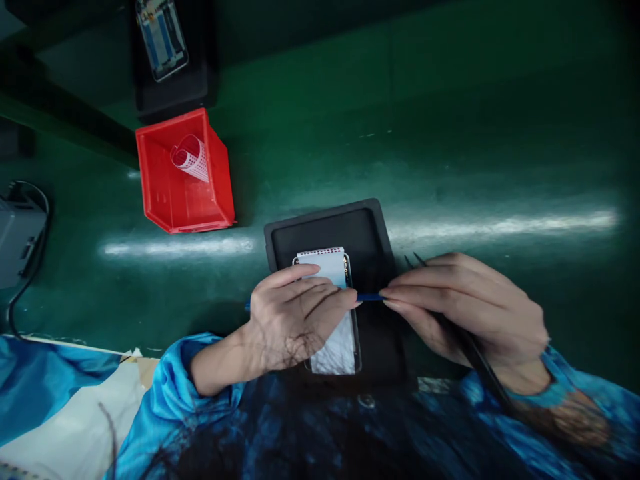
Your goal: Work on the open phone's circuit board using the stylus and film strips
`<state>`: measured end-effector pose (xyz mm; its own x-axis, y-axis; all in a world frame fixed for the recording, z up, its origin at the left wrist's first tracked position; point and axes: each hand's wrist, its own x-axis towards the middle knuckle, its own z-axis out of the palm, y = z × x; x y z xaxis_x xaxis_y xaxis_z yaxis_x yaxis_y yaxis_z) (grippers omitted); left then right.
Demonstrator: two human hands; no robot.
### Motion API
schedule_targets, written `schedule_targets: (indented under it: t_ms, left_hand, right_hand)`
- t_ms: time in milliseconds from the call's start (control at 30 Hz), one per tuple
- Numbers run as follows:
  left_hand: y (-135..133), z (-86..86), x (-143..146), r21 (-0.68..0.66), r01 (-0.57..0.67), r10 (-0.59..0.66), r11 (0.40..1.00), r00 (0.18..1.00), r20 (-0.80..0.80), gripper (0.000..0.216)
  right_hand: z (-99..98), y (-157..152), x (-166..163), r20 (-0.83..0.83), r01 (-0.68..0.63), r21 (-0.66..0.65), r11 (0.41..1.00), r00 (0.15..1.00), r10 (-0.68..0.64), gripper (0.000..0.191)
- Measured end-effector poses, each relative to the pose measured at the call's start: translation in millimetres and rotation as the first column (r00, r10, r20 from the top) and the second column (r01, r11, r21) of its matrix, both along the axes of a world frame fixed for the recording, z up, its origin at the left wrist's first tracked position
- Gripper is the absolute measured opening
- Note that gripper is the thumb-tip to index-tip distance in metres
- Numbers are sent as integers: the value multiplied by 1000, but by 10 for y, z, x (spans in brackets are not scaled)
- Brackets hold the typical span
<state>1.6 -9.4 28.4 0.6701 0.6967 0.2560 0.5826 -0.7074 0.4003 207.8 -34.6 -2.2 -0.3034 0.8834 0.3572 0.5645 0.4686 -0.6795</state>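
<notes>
My left hand is closed round a thin blue stick above a phone-sized device. The stick's other end peeks out at the left of that hand. My right hand pinches the right end of the stick with its fingertips. Dark tweezers are also held in the right hand, their two tips pointing up and left. The device lies on a black tray. A pale sheet with a dotted strip along its top edge covers much of the device. My left hand hides its middle.
A red bin holding a curled dotted strip stands at the upper left. Behind it, another black tray carries an opened device. A grey box with a black cable is at the left edge of the green table.
</notes>
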Motion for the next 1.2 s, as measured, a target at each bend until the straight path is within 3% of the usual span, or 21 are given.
schedule_targets:
  t_ms: [233,500,700,1000,1200]
  left_hand:
    - [-19,-8,10,24,42,-42,999,999,-9,21]
    - [-18,-19,32,-19,5,-5,1000,1000,8,23]
    - [54,41,15,-29,-56,58,998,996,61,21]
    - [52,40,17,-89,-42,50,995,994,94,14]
    - [53,50,21,-79,28,-23,996,997,67,9]
  right_hand:
    - [2,32,-64,97,-100,60,993,991,94,15]
    - [-32,-31,-10,120,-81,186,979,991,60,19]
    - [-7,-1,66,93,5,103,995,996,-15,22]
    - [-9,1,68,145,-80,183,980,988,54,21]
    - [28,50,-14,137,-108,137,985,987,89,18]
